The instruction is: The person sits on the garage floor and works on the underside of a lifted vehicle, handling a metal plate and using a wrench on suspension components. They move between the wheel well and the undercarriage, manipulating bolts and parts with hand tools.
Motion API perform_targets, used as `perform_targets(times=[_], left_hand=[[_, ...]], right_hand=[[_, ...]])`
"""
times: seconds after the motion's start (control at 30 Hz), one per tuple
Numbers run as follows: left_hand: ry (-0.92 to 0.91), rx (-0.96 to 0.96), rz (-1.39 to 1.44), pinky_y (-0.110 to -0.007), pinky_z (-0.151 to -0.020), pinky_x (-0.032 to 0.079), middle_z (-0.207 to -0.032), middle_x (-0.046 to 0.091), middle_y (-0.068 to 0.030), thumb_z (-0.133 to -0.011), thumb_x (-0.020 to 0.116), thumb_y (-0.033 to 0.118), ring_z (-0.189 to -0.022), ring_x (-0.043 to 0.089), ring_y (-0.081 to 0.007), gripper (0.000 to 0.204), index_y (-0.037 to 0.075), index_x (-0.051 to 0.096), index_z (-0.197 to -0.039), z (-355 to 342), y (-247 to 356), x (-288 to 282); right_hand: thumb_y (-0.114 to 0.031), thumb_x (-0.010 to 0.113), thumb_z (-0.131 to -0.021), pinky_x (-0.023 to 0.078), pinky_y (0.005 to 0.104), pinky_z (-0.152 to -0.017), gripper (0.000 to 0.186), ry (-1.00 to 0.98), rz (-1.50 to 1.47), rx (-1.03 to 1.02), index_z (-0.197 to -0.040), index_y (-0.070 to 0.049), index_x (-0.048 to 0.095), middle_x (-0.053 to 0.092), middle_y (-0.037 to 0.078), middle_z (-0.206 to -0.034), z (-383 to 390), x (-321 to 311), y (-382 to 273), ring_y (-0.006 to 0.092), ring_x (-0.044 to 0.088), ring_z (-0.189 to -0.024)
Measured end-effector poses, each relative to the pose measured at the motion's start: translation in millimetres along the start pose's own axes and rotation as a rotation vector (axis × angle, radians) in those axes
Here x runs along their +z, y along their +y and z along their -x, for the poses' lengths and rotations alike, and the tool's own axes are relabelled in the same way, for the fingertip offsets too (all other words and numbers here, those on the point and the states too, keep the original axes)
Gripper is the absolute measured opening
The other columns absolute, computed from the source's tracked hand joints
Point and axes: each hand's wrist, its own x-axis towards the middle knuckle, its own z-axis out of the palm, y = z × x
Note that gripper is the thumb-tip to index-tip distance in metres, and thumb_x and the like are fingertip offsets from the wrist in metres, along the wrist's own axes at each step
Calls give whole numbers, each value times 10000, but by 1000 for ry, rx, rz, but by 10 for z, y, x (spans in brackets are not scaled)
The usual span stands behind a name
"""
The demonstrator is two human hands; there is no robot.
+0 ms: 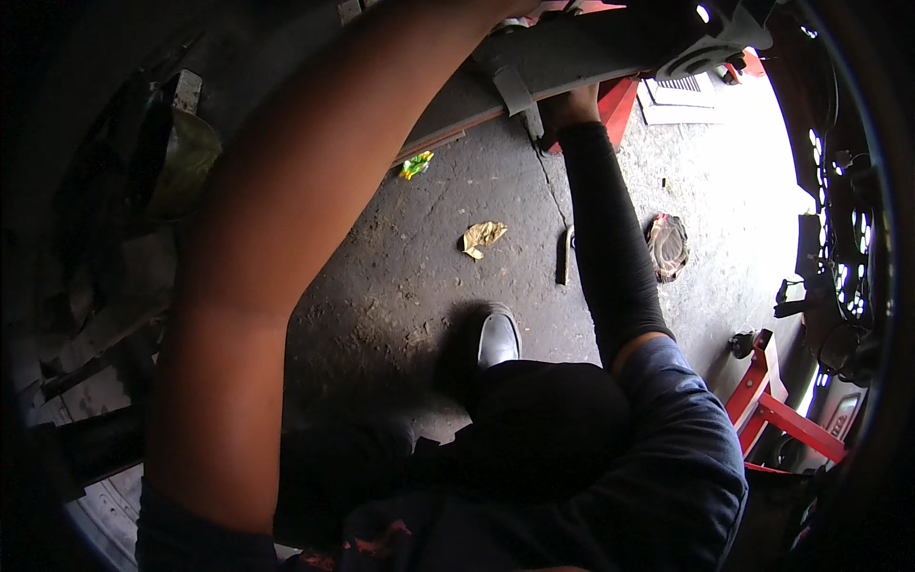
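Observation:
A dark metal beam (572,57), perhaps a vehicle underbody arm, crosses the top of the view. Bare and stretched upward, my left arm ends with my left hand (515,8) at the upper edge, above the beam; its fingers are cut off. In a black sleeve, my right arm reaches up under the beam. My right hand (579,105) is against or just behind the beam's lower side, its fingers hidden. Beside that hand stands a red metal piece (620,112). A flat bracket (515,91) hangs from the beam.
On the grey floor lie a dry leaf (484,238), a green-yellow wrapper (416,165), a slim metal bar (569,255) and a crumpled dark bag (667,248). A red metal frame (762,405) stands at right, near perforated dark panels (863,234). My grey shoe (498,338) is below.

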Motion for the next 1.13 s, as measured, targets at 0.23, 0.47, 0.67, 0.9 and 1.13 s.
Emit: perform_targets(times=[0.23,0.47,0.67,0.9,1.13], left_hand=[[100,-184,22,-471,-952,498,-1207,679,-244,-923,543,148,-1156,645,-362,358,-2,630,-1236,-84,120,7],[237,-14,460,-443,-971,492,-1287,668,-204,-938,566,140,-1168,635,-344,379,1,614,-1287,-121,57,59],[139,126,445,-393,-1030,451,-1319,644,-214,-951,561,132,-1211,604,-313,368,-26,605,-1281,-141,27,40],[76,382,-346,-448,-1037,465,-1230,648,-272,-867,644,120,-1203,604,-381,390,-25,622,-1229,21,-140,-2],[42,254,-41,-497,-1019,468,-1223,651,-264,-926,560,114,-1167,621,-410,282,-21,608,-1169,62,-85,-18]], right_hand=[[-38,646,-803,481,447,-967,285,-90,130,-33,-1084,-44,695,695,157,-1135,34,-101,107,375,612,-1132],[-109,627,-830,436,436,-1060,397,-481,882,13,-1217,-41,681,662,136,-1304,21,-449,492,314,580,-1255],[-93,611,-825,436,445,-1062,358,-379,684,56,-1166,-27,697,683,161,-1250,8,-433,591,334,587,-1243],[-103,672,-856,449,427,-1058,321,-267,399,89,-1164,-14,682,681,183,-1233,81,-372,829,358,595,-1226],[-131,700,-844,417,423,-1104,355,-348,372,131,-1193,-69,707,679,143,-1281,152,-316,1067,350,572,-1266]])
